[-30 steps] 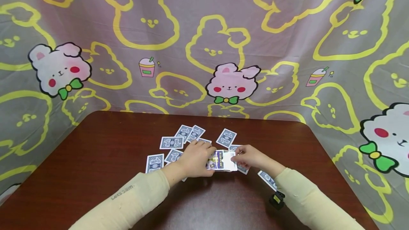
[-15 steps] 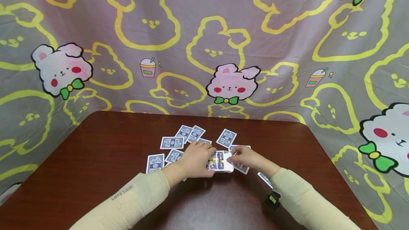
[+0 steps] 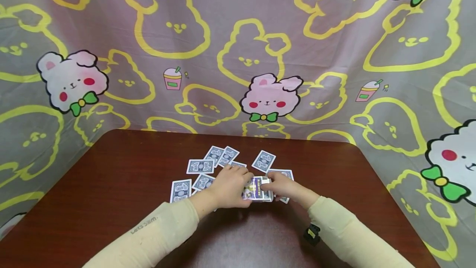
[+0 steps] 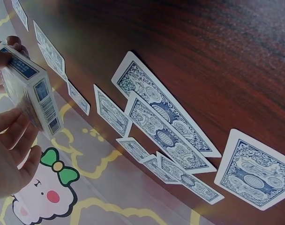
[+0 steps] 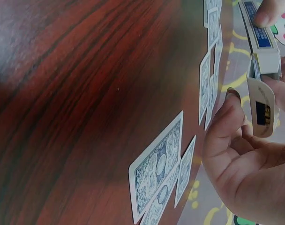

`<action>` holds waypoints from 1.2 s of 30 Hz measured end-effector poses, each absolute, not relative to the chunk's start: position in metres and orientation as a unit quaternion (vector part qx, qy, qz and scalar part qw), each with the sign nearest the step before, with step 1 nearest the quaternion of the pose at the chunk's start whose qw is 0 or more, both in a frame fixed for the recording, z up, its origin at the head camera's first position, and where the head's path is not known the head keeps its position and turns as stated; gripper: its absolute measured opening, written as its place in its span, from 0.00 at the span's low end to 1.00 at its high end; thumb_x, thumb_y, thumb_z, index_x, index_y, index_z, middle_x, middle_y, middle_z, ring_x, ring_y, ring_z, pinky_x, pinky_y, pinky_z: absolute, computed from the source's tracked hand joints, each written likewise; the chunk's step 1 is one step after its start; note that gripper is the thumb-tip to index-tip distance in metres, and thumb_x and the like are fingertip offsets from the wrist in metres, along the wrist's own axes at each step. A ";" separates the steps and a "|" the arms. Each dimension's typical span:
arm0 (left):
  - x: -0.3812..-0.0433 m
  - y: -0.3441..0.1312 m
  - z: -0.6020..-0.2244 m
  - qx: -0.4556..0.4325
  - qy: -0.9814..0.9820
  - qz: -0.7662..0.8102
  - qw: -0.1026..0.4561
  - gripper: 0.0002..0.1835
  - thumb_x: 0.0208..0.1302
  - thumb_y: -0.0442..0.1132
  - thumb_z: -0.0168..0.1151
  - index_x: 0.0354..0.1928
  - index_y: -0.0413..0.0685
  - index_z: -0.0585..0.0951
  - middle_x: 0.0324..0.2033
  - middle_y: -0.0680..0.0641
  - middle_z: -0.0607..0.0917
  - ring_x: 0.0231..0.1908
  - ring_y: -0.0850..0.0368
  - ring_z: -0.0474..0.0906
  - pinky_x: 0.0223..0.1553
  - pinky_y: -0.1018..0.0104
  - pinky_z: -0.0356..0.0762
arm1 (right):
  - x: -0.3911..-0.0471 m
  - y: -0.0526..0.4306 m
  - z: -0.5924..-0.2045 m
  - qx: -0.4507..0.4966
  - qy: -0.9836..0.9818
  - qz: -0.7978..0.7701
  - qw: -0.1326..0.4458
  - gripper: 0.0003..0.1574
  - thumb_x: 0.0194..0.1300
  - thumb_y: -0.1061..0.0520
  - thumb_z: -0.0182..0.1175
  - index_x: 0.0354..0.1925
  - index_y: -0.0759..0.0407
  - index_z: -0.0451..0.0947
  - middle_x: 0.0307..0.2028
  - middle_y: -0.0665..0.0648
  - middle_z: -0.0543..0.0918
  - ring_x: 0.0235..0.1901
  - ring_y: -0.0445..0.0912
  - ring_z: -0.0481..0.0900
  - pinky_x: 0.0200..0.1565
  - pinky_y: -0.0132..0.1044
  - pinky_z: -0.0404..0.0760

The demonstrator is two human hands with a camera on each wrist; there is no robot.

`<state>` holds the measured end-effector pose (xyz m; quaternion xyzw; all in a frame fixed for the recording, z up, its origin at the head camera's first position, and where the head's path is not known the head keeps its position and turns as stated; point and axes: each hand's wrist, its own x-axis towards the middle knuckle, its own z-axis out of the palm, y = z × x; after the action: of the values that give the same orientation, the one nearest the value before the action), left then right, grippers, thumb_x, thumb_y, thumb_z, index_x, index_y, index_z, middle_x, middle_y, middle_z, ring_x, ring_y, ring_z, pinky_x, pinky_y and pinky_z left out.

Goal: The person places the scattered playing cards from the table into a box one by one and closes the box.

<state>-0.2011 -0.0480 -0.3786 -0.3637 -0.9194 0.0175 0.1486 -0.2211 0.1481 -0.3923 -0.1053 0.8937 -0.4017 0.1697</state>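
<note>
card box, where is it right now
In the head view, the card box is below and slightly right of centre, gripped by the left hand, with the right hand at its open end; scattered cards lie beyond it.

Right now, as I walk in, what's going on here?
A person's left grip holds a small box, and the right grip is at its open end, where the flap sticks out. Patterned cards lie backs up on the table, some overlapping.
</note>
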 end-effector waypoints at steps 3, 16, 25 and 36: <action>-0.202 -0.048 -0.380 -0.362 -0.921 0.017 0.147 0.35 0.41 0.63 0.66 0.49 0.50 0.78 0.42 0.52 0.81 0.45 0.56 0.76 0.44 0.62 0.71 | -0.220 0.150 -0.391 -0.120 0.889 -0.405 0.178 0.13 0.58 0.55 0.58 0.35 0.64 0.73 0.20 0.50 0.74 0.18 0.40 0.70 0.18 0.31 0.72; -0.210 -0.058 -0.385 -0.345 -0.928 0.006 0.142 0.32 0.39 0.62 0.67 0.46 0.51 0.79 0.39 0.53 0.80 0.42 0.56 0.76 0.42 0.61 0.70 | -0.215 0.220 -0.380 -0.099 0.944 -0.289 0.125 0.14 0.57 0.54 0.63 0.32 0.63 0.73 0.23 0.53 0.75 0.22 0.42 0.70 0.23 0.32 0.69; -0.212 -0.060 -0.387 -0.339 -0.930 0.005 0.142 0.32 0.39 0.61 0.67 0.46 0.51 0.79 0.37 0.53 0.80 0.40 0.57 0.76 0.41 0.61 0.69 | -0.186 0.249 -0.389 -0.056 0.988 -0.035 0.141 0.35 0.38 0.46 0.75 0.37 0.66 0.73 0.27 0.55 0.76 0.27 0.47 0.73 0.28 0.47 0.73; -0.212 -0.061 -0.385 -0.343 -0.929 0.002 0.142 0.32 0.40 0.61 0.66 0.46 0.50 0.79 0.40 0.52 0.81 0.42 0.56 0.76 0.43 0.60 0.70 | -0.189 0.262 -0.395 -0.012 0.986 -0.057 0.154 0.27 0.36 0.50 0.77 0.29 0.61 0.73 0.23 0.53 0.74 0.24 0.46 0.72 0.28 0.44 0.68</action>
<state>-0.2119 -0.0607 -0.3853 -0.3432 -0.9285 0.0017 0.1418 -0.1891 0.2618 -0.3948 -0.0116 0.9864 -0.0566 0.1537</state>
